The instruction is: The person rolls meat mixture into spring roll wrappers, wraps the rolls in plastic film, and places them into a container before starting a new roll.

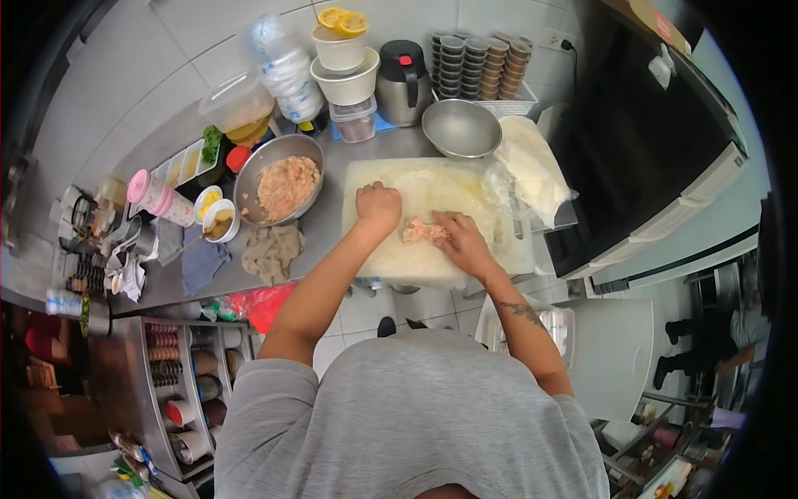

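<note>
A white cutting board (386, 258) lies on the steel counter, with a thin pale round sheet (424, 187) on it. A small heap of pinkish minced filling (420, 230) sits on the sheet. My right hand (463, 241) touches the right side of this heap, its fingers bent over it. My left hand (378, 205) rests at the board's left part, its fingers curled in; whatever they hold, if anything, is hidden. Left of the board stands a steel bowl (310, 148) with more of the pinkish mixture (287, 185).
An empty-looking steel bowl (461, 129) and a plastic bag with white sheets (532, 170) are at the board's right. Behind stand a steel jug (403, 87) and stacked cups (474, 66). A beige cloth (272, 252) and small bowls (221, 222) are left. Another person (706, 337) is far right.
</note>
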A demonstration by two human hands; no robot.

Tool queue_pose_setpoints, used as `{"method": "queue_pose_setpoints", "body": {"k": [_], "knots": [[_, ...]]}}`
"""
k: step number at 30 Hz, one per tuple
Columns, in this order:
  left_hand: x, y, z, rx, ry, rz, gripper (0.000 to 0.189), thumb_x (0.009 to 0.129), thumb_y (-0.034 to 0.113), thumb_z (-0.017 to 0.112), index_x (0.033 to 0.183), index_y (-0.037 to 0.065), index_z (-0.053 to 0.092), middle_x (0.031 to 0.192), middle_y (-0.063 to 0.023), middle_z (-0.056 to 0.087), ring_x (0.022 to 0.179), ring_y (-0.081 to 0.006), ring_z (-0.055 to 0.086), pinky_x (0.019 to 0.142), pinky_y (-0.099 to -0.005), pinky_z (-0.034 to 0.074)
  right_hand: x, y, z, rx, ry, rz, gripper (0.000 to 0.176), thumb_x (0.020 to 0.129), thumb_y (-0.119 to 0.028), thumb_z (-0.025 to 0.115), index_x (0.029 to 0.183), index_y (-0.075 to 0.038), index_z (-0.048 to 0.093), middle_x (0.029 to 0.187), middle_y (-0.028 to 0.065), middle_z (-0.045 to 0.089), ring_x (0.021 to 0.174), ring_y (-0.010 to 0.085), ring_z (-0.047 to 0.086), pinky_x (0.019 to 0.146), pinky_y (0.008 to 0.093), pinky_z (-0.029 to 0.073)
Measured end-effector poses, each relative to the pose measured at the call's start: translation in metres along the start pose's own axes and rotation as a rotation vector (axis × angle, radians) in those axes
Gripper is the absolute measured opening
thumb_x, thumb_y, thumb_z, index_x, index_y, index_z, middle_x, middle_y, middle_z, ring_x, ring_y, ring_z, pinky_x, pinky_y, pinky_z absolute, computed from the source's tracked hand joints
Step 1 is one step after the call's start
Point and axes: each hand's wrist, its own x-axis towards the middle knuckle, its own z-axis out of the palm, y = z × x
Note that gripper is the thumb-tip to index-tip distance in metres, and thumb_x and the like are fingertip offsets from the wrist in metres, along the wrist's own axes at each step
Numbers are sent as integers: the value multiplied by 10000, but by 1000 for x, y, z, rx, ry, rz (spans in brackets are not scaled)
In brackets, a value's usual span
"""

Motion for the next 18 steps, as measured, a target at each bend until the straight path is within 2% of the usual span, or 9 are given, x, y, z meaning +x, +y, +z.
{"method": "queue_pose_setpoints", "body": {"k": [3,4,6,9,12,16,18], "knots": [[-9,-12,5,-342,142,203,266,788,32,588,1040,10,671,1099,-185,600,1084,-323,557,856,-422,471,2,-2,-6,173,-15,45,621,782,-115,719,1361,-99,494,1250,144,519,1145,333,486,976,394,437],[-15,-11,7,-430,177,325,251,787,46,608,1028,12,667,1069,-168,598,1066,-318,557,850,-415,468,2,-5,-9,254,-18,66,622,779,-118,723,1359,-99,497,1257,146,516,1145,334,489,978,396,437],[-30,-5,13,-606,250,565,228,784,73,647,1005,17,659,1009,-135,593,1029,-308,559,837,-401,462,1,-8,-11,140,34,3,599,774,-136,732,1334,-98,524,1232,153,536,1131,332,505,975,394,438],[-43,5,21,-480,313,611,177,780,92,675,940,26,640,924,-106,561,946,-304,551,816,-399,448,3,-9,-8,50,105,-84,469,777,-144,728,1229,-92,610,1140,138,592,1070,316,545,942,385,448],[-47,10,34,-545,390,590,79,763,53,642,838,55,619,893,-113,543,925,-302,535,801,-404,432,9,-9,1,23,139,-119,298,787,-142,716,1079,-84,691,1024,100,642,998,288,580,894,375,456],[-49,9,42,-596,393,580,87,766,71,653,842,47,621,890,-109,540,926,-307,532,823,-404,432,16,-5,9,-46,129,-115,172,790,-135,705,951,-77,727,951,61,664,929,266,598,854,372,457],[-46,4,37,-608,356,563,118,767,81,660,871,41,620,911,-110,540,937,-309,526,837,-407,429,16,-1,7,-12,88,-100,188,772,-126,715,952,-73,724,960,64,661,940,268,592,863,375,456]]}}
